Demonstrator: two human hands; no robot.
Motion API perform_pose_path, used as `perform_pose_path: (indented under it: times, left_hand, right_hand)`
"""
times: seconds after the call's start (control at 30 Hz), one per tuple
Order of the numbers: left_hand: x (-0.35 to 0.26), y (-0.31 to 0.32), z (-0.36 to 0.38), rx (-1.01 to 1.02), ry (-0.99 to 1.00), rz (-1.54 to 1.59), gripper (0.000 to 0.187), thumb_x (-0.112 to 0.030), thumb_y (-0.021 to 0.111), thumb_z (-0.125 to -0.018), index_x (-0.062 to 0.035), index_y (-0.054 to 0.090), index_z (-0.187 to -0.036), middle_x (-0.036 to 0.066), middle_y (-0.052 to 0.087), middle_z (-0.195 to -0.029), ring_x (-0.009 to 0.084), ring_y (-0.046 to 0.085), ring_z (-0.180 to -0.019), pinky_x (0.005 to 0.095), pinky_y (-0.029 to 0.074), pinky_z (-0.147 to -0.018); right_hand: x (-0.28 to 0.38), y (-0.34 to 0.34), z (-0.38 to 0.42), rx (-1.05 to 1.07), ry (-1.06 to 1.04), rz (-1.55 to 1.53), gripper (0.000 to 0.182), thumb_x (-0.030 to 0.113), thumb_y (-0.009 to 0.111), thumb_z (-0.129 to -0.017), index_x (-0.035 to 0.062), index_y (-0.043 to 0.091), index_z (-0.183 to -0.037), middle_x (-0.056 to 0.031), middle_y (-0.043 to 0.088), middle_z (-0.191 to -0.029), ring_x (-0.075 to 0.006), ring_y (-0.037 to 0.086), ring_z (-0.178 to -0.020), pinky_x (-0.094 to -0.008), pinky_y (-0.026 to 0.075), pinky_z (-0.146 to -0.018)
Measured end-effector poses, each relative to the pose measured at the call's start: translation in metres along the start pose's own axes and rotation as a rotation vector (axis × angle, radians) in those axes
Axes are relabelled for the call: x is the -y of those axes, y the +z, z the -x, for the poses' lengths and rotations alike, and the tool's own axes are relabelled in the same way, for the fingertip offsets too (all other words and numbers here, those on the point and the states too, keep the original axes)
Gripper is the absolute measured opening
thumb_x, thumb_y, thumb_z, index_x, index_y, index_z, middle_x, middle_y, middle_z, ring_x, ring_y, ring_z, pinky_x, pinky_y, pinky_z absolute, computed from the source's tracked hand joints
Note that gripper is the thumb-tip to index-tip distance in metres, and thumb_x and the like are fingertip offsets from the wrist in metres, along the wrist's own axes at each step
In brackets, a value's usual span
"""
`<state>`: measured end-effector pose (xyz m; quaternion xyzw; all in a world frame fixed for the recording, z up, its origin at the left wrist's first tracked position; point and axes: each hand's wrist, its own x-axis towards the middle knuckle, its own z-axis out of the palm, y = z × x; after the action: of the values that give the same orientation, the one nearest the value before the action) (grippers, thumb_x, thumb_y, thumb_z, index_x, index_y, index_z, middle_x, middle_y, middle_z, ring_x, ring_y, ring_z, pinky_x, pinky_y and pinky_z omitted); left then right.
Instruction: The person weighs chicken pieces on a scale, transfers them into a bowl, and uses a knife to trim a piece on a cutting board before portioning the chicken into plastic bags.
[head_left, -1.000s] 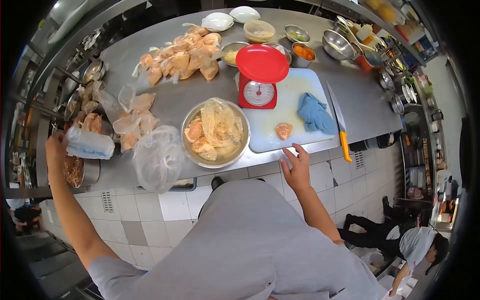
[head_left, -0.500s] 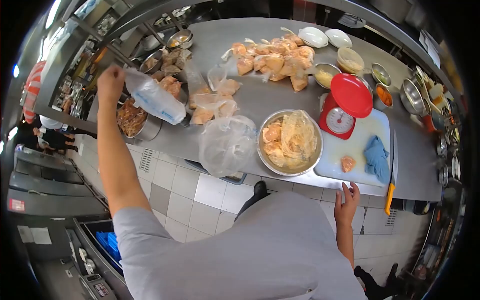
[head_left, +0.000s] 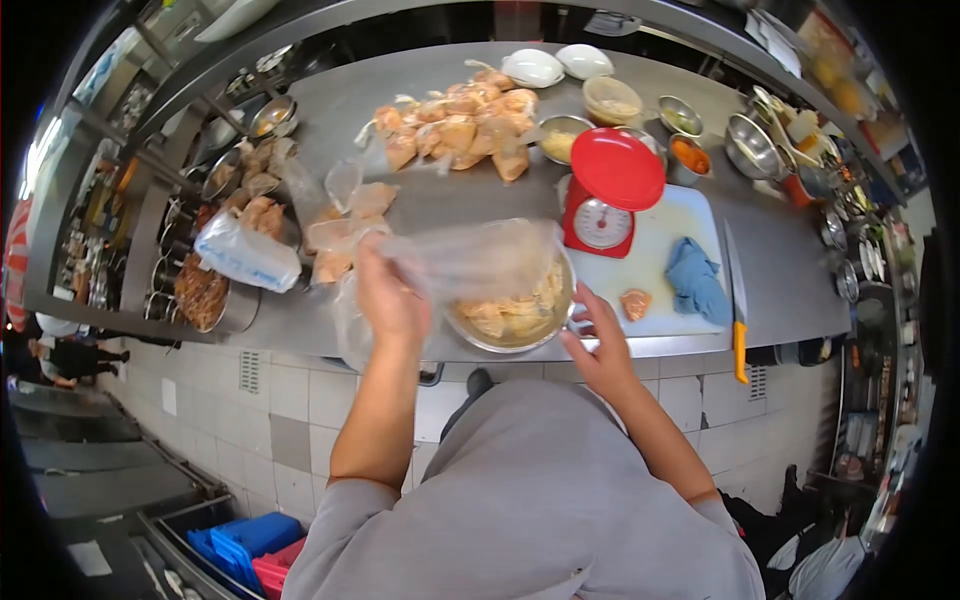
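My left hand (head_left: 392,298) is closed on a clear plastic bag (head_left: 480,262), blurred by motion and stretched over the steel bowl (head_left: 520,346). Raw meat pieces (head_left: 505,315) show in the bowl below the bag. At the bowl's right rim is my right hand (head_left: 600,345), its fingers apart and nothing in them. Just beyond it, a small piece of meat (head_left: 635,304) lies on the white cutting board (head_left: 655,235). Left of the bowl, partly hidden by my left hand, are filled bags of meat (head_left: 330,237) and another clear bag (head_left: 355,325).
A red scale (head_left: 602,225) and a blue cloth (head_left: 697,283) occupy the board. Along its right edge lies a yellow-handled knife (head_left: 740,345), the handle past the table edge. Tied bags of meat (head_left: 460,130) are piled behind. A roll of plastic bags (head_left: 245,252) rests over containers at left.
My left hand has come from the bag roll at far left to the bowl, now with a clear bag. My right hand has moved up to the bowl's rim. The view has shifted.
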<state>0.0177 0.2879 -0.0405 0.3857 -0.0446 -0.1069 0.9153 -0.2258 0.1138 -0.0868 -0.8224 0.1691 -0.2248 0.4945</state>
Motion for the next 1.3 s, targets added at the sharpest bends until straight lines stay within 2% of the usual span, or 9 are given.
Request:
perform_pose_path:
  times: [0.17, 0.37, 0.57, 0.7, 0.8, 0.87, 0.93, 1.03, 1.3]
  left_hand:
    - [0.045, 0.009, 0.021, 0.191, -0.217, 0.058, 0.019, -0.025, 0.048, -0.109, -0.0095, 0.059, -0.109, 0.001, 0.059, -0.092, 0.0129, 0.061, -0.088, 0.0333, 0.054, -0.080]
    - [0.074, -0.010, 0.005, 0.107, -0.108, -0.074, 0.013, -0.018, 0.050, -0.108, -0.0088, 0.057, -0.114, 0.001, 0.058, -0.102, 0.0137, 0.059, -0.096, 0.0323, 0.052, -0.085]
    - [0.087, -0.027, 0.009, 0.094, -0.053, -0.754, 0.033, -0.013, 0.055, -0.105, -0.0146, 0.047, -0.136, 0.003, 0.060, -0.113, 0.0114, 0.058, -0.087, 0.0299, 0.049, -0.065]
    - [0.073, -0.039, 0.020, 0.093, -0.147, -0.731, 0.047, -0.012, 0.059, -0.104, -0.0120, 0.041, -0.147, 0.007, 0.056, -0.123, 0.0103, 0.058, -0.088, 0.0307, 0.048, -0.063]
    - [0.052, -0.030, 0.035, 0.083, -0.466, -0.482, 0.068, -0.017, 0.064, -0.104, -0.0115, 0.026, -0.161, 0.014, 0.049, -0.144, 0.0225, 0.065, -0.111, 0.0329, 0.060, -0.077]
    - [0.029, 0.005, 0.062, 0.425, -0.792, -0.557, 0.092, -0.021, 0.075, -0.098, -0.0115, 0.014, -0.166, 0.016, 0.046, -0.152, 0.0282, 0.062, -0.126, 0.0370, 0.062, -0.086]
    - [0.027, 0.009, 0.080, 0.858, -0.485, -0.716, 0.090, -0.014, 0.081, -0.092, -0.0111, 0.025, -0.163, 0.017, 0.040, -0.162, 0.0339, 0.060, -0.132, 0.0435, 0.057, -0.105]
    - [0.050, 0.005, 0.084, 0.917, -0.114, -1.108, 0.083, -0.003, 0.080, -0.087, -0.0069, 0.037, -0.158, 0.017, 0.045, -0.159, 0.0330, 0.061, -0.130, 0.0422, 0.058, -0.101]
    - [0.066, -0.001, 0.062, 0.578, 0.179, -1.203, 0.025, 0.006, 0.061, -0.086, 0.0018, 0.067, -0.109, 0.022, 0.067, -0.115, 0.0364, 0.069, -0.104, 0.0423, 0.056, -0.087]
  right_hand:
    - [0.025, -0.001, -0.032, -0.056, 0.449, -0.764, 0.067, 0.027, 0.059, -0.108, 0.0124, 0.027, -0.166, -0.0104, 0.048, -0.157, -0.0276, 0.055, -0.138, -0.0429, 0.054, -0.105]
    - [-0.006, -0.022, -0.030, 0.124, 0.628, -1.382, 0.056, 0.040, 0.049, -0.113, 0.0089, 0.042, -0.159, -0.0105, 0.055, -0.149, -0.0232, 0.055, -0.136, -0.0421, 0.054, -0.104]
    - [-0.013, -0.011, -0.020, 0.230, 0.684, -0.552, 0.042, 0.029, 0.059, -0.109, 0.0025, 0.063, -0.142, -0.0126, 0.066, -0.136, -0.0206, 0.059, -0.129, -0.0360, 0.052, -0.102]
    - [-0.026, -0.002, -0.014, 0.079, 0.721, -0.862, 0.047, 0.019, 0.066, -0.103, 0.0008, 0.059, -0.146, -0.0115, 0.065, -0.139, -0.0205, 0.058, -0.130, -0.0354, 0.050, -0.106]
    - [-0.040, 0.004, 0.000, 0.149, 0.552, -0.845, 0.053, 0.019, 0.071, -0.101, 0.0039, 0.057, -0.149, -0.0090, 0.061, -0.143, -0.0182, 0.055, -0.133, -0.0342, 0.053, -0.100]
    - [-0.025, 0.003, 0.004, 0.280, 0.151, -0.197, 0.054, 0.014, 0.074, -0.097, 0.0033, 0.059, -0.147, -0.0108, 0.065, -0.140, -0.0207, 0.061, -0.128, -0.0362, 0.054, -0.101]
    - [-0.007, 0.007, 0.003, 0.279, 0.124, -0.161, 0.051, 0.011, 0.075, -0.095, 0.0024, 0.062, -0.143, -0.0116, 0.068, -0.135, -0.0219, 0.064, -0.123, -0.0364, 0.054, -0.101]
    - [-0.009, 0.017, -0.004, 0.198, 0.053, -0.064, 0.046, 0.005, 0.075, -0.093, 0.0010, 0.066, -0.137, -0.0126, 0.074, -0.126, -0.0225, 0.070, -0.112, -0.0361, 0.055, -0.099]
    - [0.020, 0.005, -0.011, 0.265, 0.442, -0.756, 0.047, -0.004, 0.066, -0.090, 0.0040, 0.066, -0.136, -0.0138, 0.075, -0.103, -0.0168, 0.071, -0.096, -0.0306, 0.056, -0.088]
